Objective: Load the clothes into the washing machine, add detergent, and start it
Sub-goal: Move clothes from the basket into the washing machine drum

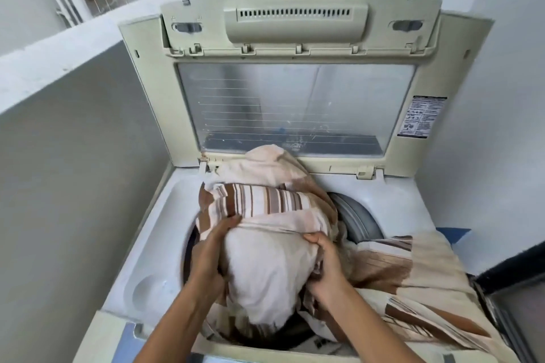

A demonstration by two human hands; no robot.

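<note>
A top-loading washing machine (153, 233) stands below me with its cream lid (295, 106) raised upright at the back. A large cream cloth with brown stripes (265, 259) is bunched over the drum opening, and part of it trails over the machine's right side. My left hand (211, 253) grips the bundle on its left. My right hand (324, 265) grips it on its right. The grey drum rim (356, 215) shows behind the cloth. Most of the drum's inside is hidden. No detergent is in view.
A grey wall with a white ledge (59, 68) stands close on the left. White walls close the back and right. A round recess (147, 289) sits in the machine's top at the front left. A dark-framed object (516, 303) stands at the lower right.
</note>
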